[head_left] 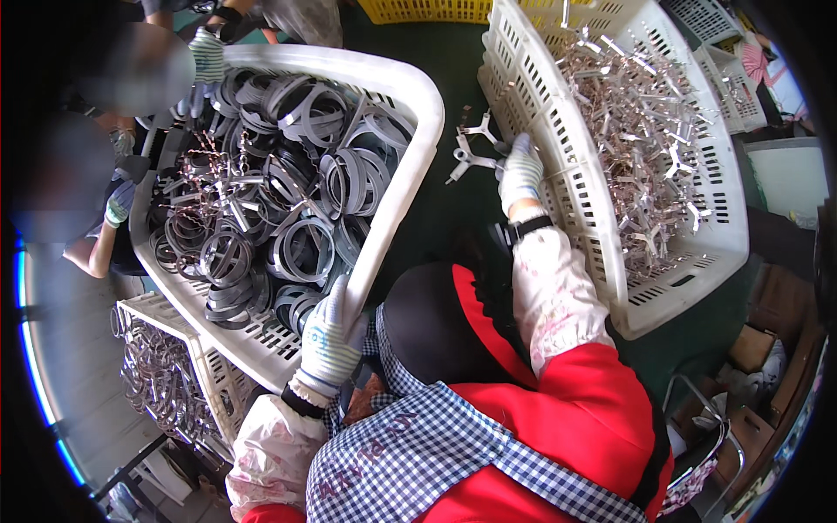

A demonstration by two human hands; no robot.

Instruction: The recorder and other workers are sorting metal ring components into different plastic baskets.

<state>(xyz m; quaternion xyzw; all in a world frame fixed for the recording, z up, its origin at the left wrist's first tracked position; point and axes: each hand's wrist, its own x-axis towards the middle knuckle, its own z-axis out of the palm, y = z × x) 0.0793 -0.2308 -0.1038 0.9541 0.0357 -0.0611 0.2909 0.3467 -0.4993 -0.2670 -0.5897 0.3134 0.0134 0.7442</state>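
Note:
My left hand (327, 353), in a striped white glove, grips the near rim of a white plastic basket (417, 144). Inside lie many grey metal rings (301, 248), with a cluster of three-armed metal brackets (231, 196) and thin coppery strips on top. My right hand (521, 176), gloved alike, is closed at the left side of a tall white crate (586, 213). Two silvery three-armed brackets (472, 159) stick out leftward from its fingers, over the dark green floor; the fingers partly hide where they are held. Many similar brackets (649, 148) fill the crate.
Across the ring basket another person's gloved hand (207, 59) reaches over its far left corner; a second gloved hand (119, 202) is at its left side. A crate of metal parts (166, 375) stands lower left. A yellow crate (427, 10) lies at the back, and a metal-framed chair (711, 418) lower right.

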